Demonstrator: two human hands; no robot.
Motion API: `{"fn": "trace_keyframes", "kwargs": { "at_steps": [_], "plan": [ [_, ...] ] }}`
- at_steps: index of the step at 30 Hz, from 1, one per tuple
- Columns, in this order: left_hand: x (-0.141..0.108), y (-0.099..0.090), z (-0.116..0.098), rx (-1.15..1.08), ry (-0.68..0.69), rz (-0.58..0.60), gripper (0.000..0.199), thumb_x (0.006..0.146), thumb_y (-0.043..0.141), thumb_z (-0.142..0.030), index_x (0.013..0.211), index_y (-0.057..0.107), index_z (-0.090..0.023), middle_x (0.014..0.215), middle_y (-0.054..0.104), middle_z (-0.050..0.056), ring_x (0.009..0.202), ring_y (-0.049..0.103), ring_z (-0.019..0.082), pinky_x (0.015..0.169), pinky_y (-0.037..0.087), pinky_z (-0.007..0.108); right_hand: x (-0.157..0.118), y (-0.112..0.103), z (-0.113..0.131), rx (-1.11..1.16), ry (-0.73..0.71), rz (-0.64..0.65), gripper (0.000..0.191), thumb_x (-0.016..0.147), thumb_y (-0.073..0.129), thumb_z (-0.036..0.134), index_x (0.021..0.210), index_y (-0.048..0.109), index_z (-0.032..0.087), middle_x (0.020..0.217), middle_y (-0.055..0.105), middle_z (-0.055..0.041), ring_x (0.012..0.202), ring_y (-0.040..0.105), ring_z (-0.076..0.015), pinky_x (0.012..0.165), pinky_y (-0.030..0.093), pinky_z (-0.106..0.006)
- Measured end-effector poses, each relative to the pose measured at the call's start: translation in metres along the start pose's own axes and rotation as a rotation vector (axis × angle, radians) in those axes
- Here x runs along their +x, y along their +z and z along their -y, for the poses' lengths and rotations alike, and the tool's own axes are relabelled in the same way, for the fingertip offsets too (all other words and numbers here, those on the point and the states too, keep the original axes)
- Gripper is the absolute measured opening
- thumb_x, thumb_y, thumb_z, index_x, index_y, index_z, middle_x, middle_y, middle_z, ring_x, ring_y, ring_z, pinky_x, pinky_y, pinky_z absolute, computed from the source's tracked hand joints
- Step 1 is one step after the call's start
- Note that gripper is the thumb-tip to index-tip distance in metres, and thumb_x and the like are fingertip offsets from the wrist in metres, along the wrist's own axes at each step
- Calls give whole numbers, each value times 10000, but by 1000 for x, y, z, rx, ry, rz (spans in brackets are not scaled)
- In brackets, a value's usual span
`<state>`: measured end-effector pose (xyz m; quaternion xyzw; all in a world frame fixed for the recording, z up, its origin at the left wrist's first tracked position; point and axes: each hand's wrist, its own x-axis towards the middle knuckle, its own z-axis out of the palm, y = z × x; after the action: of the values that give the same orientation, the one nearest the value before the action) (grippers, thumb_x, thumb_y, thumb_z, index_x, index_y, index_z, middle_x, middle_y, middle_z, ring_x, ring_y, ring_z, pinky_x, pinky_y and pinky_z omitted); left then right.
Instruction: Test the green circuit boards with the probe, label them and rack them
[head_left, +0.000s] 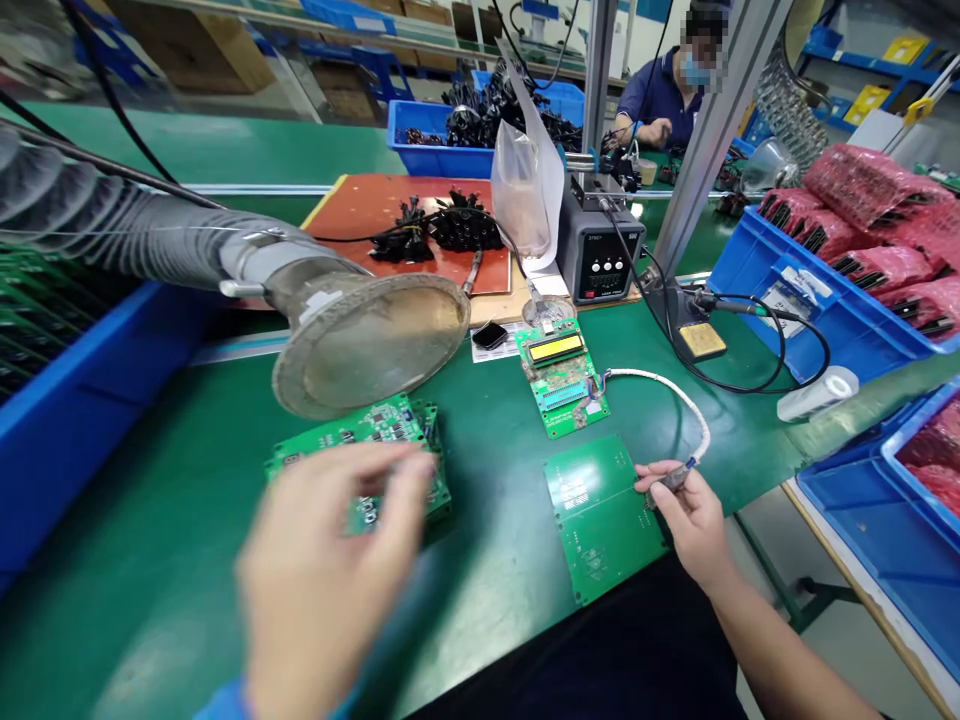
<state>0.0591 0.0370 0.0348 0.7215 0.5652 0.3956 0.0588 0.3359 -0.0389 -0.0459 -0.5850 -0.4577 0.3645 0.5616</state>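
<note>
Remote station log. My right hand (697,525) pinches a dark connector (673,481) between thumb and fingers, at the right edge of a flat circuit board (600,535). That board lies by the near edge of the worktop (495,535). A white cable (684,393) runs from the connector to the display board (559,350), farther from that edge. My left hand (322,560) is blurred above the stacked circuit boards (375,425), thumb close to forefinger; I cannot tell whether it grips anything. The extraction hood (375,340) hangs just beyond.

Risks, my judgement: a skewed connector could bend contacts or touch the wrong pads; a pull on the short cable could drag the display board or strain its wires; side pressure could push the flat board off the near edge; a low left-hand sweep could topple the stack.
</note>
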Motion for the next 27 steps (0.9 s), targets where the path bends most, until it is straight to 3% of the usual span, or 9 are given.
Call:
{"fn": "trace_keyframes", "kwargs": {
  "at_steps": [2,3,5,7,11,18,21,24,27],
  "plan": [
    [-7,23,-28,-151,252,350,189,909,527,-374,993,633,-242,1000,659,29,912,631,200,815,519,338,0,1,0,17,19,-28,145,891,588,314,961,645,201,940,721,-80,1021,669,-237,860,522,-365],
    [-9,37,-37,-180,309,452,235,913,523,-385,1052,636,-234,1106,652,55,1013,624,216,875,518,352,0,2,0,34,28,-46,152,888,594,316,982,629,203,902,730,-72,1004,679,-236,857,527,-369],
    [-13,66,-49,-130,371,516,345,908,534,-401,1178,600,-196,1282,587,120,1210,531,285,995,463,439,0,3,1,65,36,-69,170,880,604,325,998,607,201,863,742,-68,969,696,-237,851,536,-379],
    [-15,92,-52,-70,361,518,444,903,542,-417,1265,543,-160,1341,536,168,1273,468,328,1028,421,506,0,4,3,90,31,-83,180,878,607,333,998,597,199,860,748,-69,945,706,-238,856,539,-391],
    [-17,119,-52,-48,323,488,460,921,518,-371,1296,505,-106,1137,610,183,1083,567,321,903,485,501,0,4,3,150,23,-106,177,885,602,335,1007,585,208,861,751,-60,930,715,-238,879,536,-414],
    [-15,114,-50,-113,289,416,439,944,485,-370,1319,455,-146,1009,554,116,950,536,269,824,494,445,0,2,-1,272,56,-161,219,874,626,342,1046,587,212,879,745,-47,905,718,-246,902,513,-442],
    [-12,102,-51,-249,232,314,304,945,485,-385,1166,507,-177,954,506,77,892,530,237,781,493,395,1,0,0,390,99,-181,216,854,651,349,1026,596,230,850,744,-22,873,725,-246,897,508,-452],
    [-9,85,-52,-421,243,246,164,956,473,-366,989,479,-206,902,470,42,823,510,197,703,474,330,7,-5,7,463,142,-110,209,829,672,372,976,616,234,778,736,-11,952,709,-277,948,467,-480],
    [-8,76,-50,-602,335,172,159,968,445,-390,955,430,-232,861,442,20,791,475,177,676,451,305,17,-13,19,379,150,54,210,811,692,376,939,636,220,732,725,-28,1122,633,-306,1023,390,-490]
  ]
}}
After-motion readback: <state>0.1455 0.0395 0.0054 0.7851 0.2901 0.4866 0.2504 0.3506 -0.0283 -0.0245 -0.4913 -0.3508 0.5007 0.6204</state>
